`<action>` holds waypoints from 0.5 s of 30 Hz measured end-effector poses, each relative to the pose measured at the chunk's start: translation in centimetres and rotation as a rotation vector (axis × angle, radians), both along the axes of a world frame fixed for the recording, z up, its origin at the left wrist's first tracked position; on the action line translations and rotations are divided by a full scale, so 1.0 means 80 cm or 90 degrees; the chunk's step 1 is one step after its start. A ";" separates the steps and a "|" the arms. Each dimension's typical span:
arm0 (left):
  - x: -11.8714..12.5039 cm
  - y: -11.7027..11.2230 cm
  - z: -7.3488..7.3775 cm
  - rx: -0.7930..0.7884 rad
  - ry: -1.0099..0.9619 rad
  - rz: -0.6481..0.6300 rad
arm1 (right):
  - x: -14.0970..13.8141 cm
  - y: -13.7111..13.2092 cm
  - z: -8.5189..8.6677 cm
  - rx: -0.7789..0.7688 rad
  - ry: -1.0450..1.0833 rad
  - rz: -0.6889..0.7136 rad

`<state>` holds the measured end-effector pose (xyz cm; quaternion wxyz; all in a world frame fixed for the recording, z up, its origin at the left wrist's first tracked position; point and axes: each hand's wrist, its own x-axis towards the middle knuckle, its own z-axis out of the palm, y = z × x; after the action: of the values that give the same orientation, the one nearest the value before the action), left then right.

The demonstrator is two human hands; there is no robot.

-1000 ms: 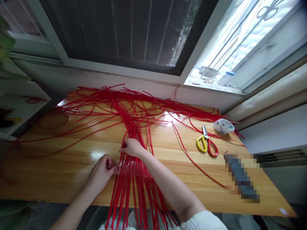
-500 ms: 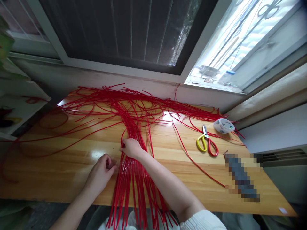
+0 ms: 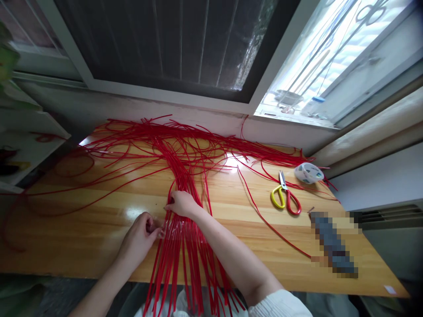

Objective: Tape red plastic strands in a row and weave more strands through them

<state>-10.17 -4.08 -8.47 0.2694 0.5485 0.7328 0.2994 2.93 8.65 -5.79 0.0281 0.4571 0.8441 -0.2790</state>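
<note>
A bundle of long red cords (image 3: 188, 264) runs from the back of the table towards me, its near ends fanned over the front edge. Clear tape (image 3: 180, 231) lies across the cords just below my right hand (image 3: 183, 204). That hand rests over the bundle, thumb and fingers pinching a red cord at its left side. Left of the bundle, my left hand (image 3: 142, 233) is closed, its fingertips on what looks like the loose end of the clear tape. Some fingers of both hands are hidden.
More red cords (image 3: 139, 132) are heaped along the wall. Scissors (image 3: 284, 196) with yellow and red handles lie at right, near a tape roll (image 3: 309, 173). A blurred-out dark object (image 3: 333, 244) lies on the wooden table (image 3: 251, 259). A window stands behind.
My left fingertips have shifted slightly right, towards the bundle. A few cords at the bundle's left side have spread a little further left. My right hand has barely moved.
</note>
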 end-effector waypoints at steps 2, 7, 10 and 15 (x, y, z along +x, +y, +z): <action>0.000 0.000 -0.001 -0.001 0.008 0.001 | 0.000 0.000 0.000 0.002 -0.003 0.000; 0.001 0.000 0.001 0.008 0.013 0.001 | -0.001 -0.003 -0.004 0.012 -0.009 -0.002; 0.002 0.000 0.004 0.006 0.018 0.002 | -0.003 -0.005 -0.005 0.020 -0.010 -0.005; -0.001 -0.001 0.001 0.020 0.032 -0.008 | -0.003 -0.004 -0.004 0.023 -0.004 -0.007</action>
<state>-10.22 -4.19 -8.38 0.2443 0.5646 0.7309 0.2955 2.65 8.35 -6.09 0.0211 0.4634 0.8461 -0.2625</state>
